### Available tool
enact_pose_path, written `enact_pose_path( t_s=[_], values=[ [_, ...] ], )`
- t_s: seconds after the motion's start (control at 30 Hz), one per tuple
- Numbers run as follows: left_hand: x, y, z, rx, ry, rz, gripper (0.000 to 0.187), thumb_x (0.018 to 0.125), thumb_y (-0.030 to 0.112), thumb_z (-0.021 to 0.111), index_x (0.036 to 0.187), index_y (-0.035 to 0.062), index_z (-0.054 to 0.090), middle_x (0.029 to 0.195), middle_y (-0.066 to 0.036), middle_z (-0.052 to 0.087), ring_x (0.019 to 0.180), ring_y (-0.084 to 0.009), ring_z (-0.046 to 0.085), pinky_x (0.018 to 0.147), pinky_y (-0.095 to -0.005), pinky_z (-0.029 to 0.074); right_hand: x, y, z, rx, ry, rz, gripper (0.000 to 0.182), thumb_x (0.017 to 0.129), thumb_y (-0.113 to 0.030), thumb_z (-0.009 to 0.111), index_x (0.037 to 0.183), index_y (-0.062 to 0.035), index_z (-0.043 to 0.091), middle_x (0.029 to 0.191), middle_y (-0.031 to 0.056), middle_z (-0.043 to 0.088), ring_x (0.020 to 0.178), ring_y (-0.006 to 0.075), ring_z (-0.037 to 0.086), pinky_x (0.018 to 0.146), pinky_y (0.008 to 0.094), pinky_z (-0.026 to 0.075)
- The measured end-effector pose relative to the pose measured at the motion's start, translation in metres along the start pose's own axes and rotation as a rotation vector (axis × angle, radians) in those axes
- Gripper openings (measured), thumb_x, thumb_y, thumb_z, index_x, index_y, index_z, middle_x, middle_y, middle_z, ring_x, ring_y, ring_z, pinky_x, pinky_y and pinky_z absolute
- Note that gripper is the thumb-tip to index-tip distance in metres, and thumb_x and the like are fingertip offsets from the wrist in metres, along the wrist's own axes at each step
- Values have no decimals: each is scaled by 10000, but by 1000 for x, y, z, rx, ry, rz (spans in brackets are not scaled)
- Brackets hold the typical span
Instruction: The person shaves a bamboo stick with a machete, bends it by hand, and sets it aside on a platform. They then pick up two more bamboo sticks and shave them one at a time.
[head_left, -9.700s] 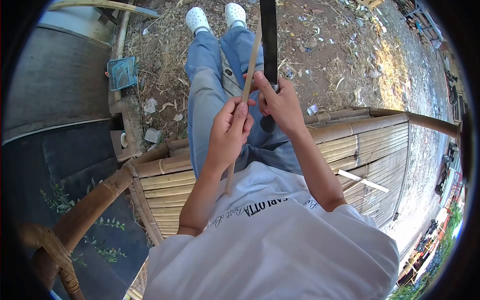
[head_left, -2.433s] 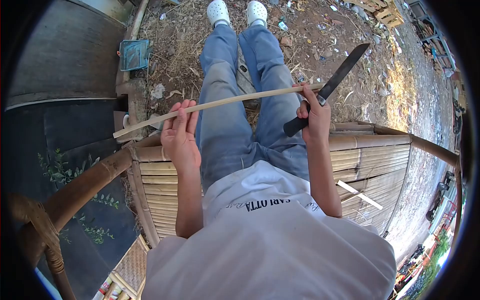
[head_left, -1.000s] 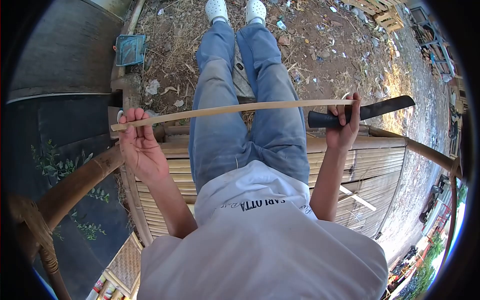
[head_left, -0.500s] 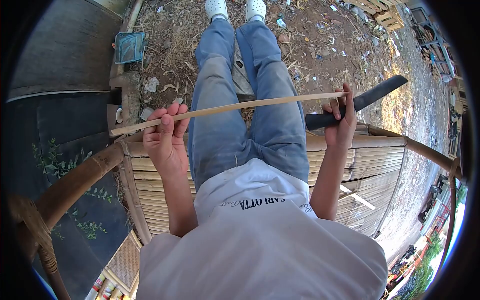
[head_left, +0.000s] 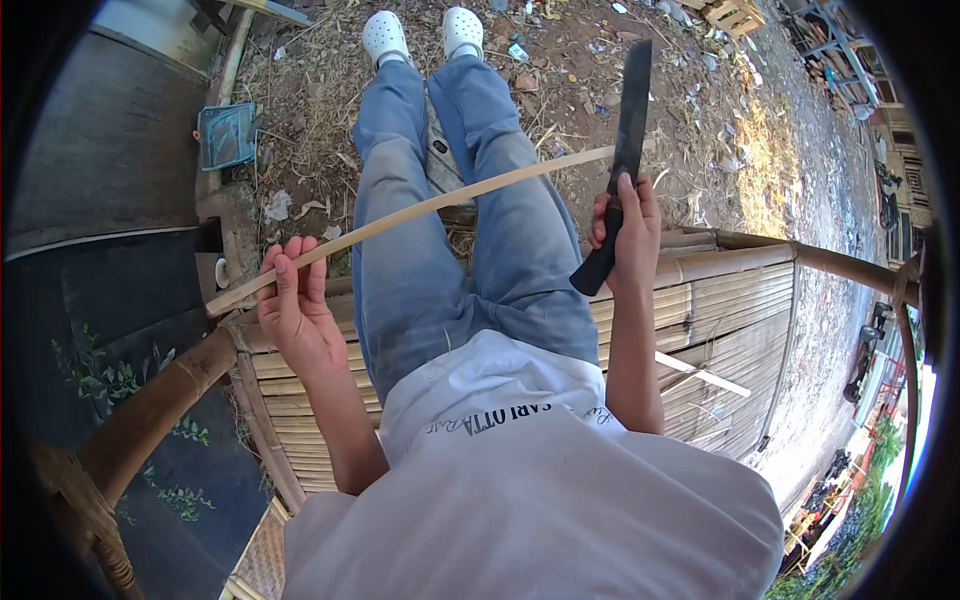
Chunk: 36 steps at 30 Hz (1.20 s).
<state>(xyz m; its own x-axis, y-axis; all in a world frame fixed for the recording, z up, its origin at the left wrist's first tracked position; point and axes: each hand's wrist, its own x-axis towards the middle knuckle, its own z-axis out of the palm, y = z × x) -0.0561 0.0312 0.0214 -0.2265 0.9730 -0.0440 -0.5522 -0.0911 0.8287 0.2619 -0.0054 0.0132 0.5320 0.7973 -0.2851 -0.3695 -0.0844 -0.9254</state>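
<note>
The right hand (head_left: 634,238) now grips only the machete (head_left: 630,115), off the bamboo strip (head_left: 425,206). The left hand (head_left: 302,312) alone pinches it.

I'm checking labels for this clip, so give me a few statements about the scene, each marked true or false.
1. The left hand holds the pale strip. True.
2. The knife is in the left hand. False: it is in the right hand.
3. The strip crosses over both trouser legs in this view. True.
4. The shoes are black. False: they are white.
5. The blue basket sits on the person's lap. False: it is off to the left of the legs.
</note>
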Motion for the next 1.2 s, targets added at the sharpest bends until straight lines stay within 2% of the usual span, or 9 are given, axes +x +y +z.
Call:
enact_pose_path(
  t_s=[0.17,0.33,0.47,0.53,0.6,0.67,0.83,1.07,1.2],
  values=[
    [-3,-10,-1,-74,155,-193,251,917,83,577,1123,-55,539,1071,-171,631,1005,-243,636,858,-299,577,-7,7,27,27,-37,-163,266,930,-155,574,1128,-13,467,998,156,666,441,32,436,396,189,357],
    [-23,-19,-3,-6,209,-512,296,936,185,572,1107,-55,542,1046,-162,642,951,-213,658,786,-279,589,-8,1,37,243,-54,-35,221,920,-150,593,1067,3,530,968,161,665,438,30,430,405,192,365],
    [-43,-1,5,755,-204,-649,274,931,244,594,991,-21,620,964,-139,675,809,-157,669,587,-236,536,-14,0,47,103,5,-50,183,914,-153,608,998,4,565,896,165,665,432,29,417,404,195,363],
    [-56,-1,27,845,-180,-440,189,901,182,629,947,-1,641,932,-118,680,792,-175,656,580,-259,501,-20,3,53,60,15,-49,180,913,-148,609,998,4,564,879,166,662,430,29,406,401,192,358],
    [-48,-6,46,1202,-479,375,146,851,103,661,953,1,638,906,-103,678,827,-229,648,630,-313,504,-27,6,63,71,-14,6,177,910,-138,611,998,7,560,867,160,660,429,34,411,401,201,361],
    [-34,-25,63,1181,-507,504,165,812,59,678,967,15,643,870,-93,665,858,-277,628,677,-351,497,-34,13,70,105,-54,13,184,920,-169,601,963,7,574,838,124,662,441,31,435,412,199,367],
    [-25,-44,73,1122,-767,256,144,876,85,610,1002,20,640,759,-107,630,648,-262,610,583,-346,475,-36,6,70,0,-169,56,268,958,-227,540,1064,18,569,848,131,652,435,33,408,406,200,353],
    [-21,-33,70,1072,-635,-259,259,978,214,479,918,2,615,560,-84,522,475,-175,502,484,-314,383,-27,-6,48,-322,-341,160,456,1010,-371,384,1107,3,626,601,-4,516,456,41,425,433,224,330],
    [-19,-35,60,938,-609,-456,334,993,257,446,847,-12,579,536,-44,456,482,-99,404,464,-291,323,-35,7,45,-515,-415,-1,431,1006,-340,396,1135,12,609,628,39,530,526,91,487,497,260,372]
  ],
)
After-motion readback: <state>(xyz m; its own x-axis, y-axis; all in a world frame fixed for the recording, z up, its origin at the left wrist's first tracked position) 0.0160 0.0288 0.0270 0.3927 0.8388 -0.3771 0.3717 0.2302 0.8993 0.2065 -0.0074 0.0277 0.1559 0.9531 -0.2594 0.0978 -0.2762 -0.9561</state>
